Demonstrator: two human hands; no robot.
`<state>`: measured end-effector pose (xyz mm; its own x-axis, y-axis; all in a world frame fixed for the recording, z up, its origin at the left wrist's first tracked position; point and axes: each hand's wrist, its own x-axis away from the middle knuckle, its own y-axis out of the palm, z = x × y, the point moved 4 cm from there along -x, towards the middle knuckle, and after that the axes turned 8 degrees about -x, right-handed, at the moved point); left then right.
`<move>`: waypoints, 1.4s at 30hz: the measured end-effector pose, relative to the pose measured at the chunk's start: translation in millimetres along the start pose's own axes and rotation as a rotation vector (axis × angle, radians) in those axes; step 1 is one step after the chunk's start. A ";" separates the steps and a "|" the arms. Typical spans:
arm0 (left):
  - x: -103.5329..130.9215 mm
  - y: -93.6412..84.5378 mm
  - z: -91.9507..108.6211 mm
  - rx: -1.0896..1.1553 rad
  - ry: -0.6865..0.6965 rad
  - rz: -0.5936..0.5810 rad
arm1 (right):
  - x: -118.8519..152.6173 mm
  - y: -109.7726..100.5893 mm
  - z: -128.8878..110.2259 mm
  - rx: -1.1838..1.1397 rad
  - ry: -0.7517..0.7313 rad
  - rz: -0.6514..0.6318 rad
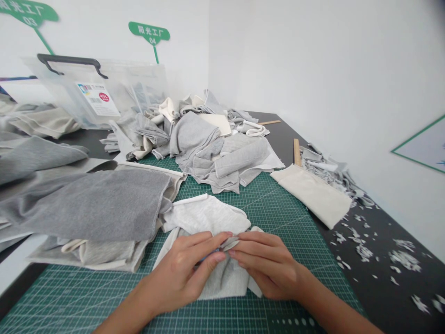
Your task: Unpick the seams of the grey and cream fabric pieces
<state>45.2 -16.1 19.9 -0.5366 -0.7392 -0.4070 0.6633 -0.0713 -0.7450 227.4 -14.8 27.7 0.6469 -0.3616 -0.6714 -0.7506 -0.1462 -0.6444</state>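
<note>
Near the front of the green cutting mat, my left hand is closed, with a small blue object partly showing between its thumb and fingers; most of it is hidden. My right hand pinches a small fold of grey fabric between thumb and fingers, and the left fingertips meet that fold too. Below both hands, a light grey cloth lies on the mat. A whiter piece of cloth lies just beyond them.
Grey fabric is stacked at the left. A clear plastic box stands behind, beside a heap of cloths. At right lie a folded cream cloth, a wooden ruler and fabric scraps on the black table.
</note>
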 end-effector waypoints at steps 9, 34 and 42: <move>1.8 -6.2 -13.3 -0.095 -0.059 0.103 | -2.3 -2.2 1.9 -0.066 0.047 -0.009; 2.1 -4.4 -31.7 -0.256 -0.150 0.108 | -0.1 -7.5 6.1 -0.175 0.117 0.099; 3.2 -5.0 -37.7 -0.294 -0.185 0.098 | -1.3 -12.1 7.1 -0.136 0.155 0.132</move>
<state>20.5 7.2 2.4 -0.3561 -0.8437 -0.4016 0.5145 0.1817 -0.8380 236.6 -6.0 33.8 0.5215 -0.5216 -0.6753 -0.8452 -0.2076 -0.4924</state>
